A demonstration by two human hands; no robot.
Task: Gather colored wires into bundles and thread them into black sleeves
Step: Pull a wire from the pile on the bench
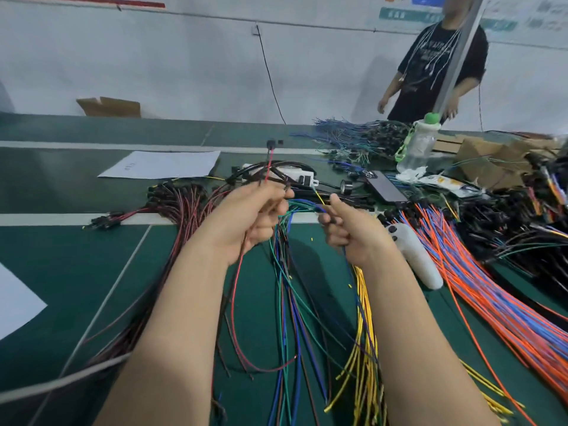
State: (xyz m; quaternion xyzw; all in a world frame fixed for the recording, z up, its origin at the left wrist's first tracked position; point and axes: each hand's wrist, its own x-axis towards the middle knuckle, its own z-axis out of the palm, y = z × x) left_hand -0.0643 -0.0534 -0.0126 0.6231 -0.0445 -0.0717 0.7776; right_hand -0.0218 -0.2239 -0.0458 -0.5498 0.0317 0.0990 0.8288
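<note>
Forearms [172, 333] rise from the near edge: left hand [249, 216] clenches a thin red wire [234, 287], right hand [350, 235] pinches a thin blue wire [310, 206] (a yellow end [318, 196] pokes out too). Loose yellow wires [362, 348] lie below on the green table mat [76, 272], orange wires [461, 272] right.

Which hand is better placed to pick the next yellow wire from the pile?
Probably right. The right hand, pinching a blue wire, sits just above the yellow wires; the left hand grips a red wire farther off.
</note>
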